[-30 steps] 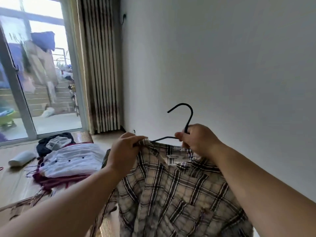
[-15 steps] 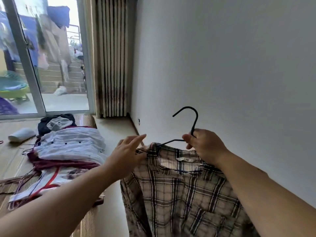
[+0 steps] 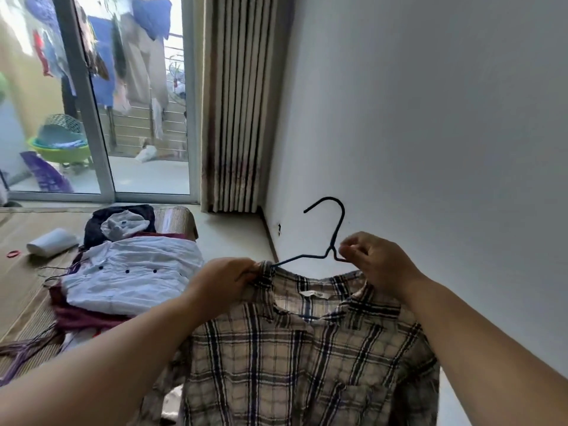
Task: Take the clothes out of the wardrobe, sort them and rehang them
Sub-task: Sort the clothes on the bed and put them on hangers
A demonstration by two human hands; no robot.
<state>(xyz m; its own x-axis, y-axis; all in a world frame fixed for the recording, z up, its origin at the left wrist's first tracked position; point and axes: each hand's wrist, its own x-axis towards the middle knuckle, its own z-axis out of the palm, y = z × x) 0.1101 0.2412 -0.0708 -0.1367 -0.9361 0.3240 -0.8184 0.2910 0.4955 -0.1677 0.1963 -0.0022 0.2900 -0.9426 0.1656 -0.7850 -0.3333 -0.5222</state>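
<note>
Plaid shirt [image 3: 292,348], 1, on 1 black hanger [image 3: 336,229]: left grip [image 3: 227,281] grasps its shoulder, right grip [image 3: 381,262] pinches the hanger.

A: What stands at the far end?
B: A sliding glass door with a grey metal frame [image 3: 92,118] on the far left, and a beige vertically striped curtain [image 3: 239,103] right of it, beside the plain white wall [image 3: 430,118].
A: And on the floor?
B: A woven straw mat [image 3: 18,278] on the left, bearing a white cylindrical roll [image 3: 52,242], with a small red ring [image 3: 13,253] just left of it. Outside, a green plastic basin [image 3: 58,152].
</note>
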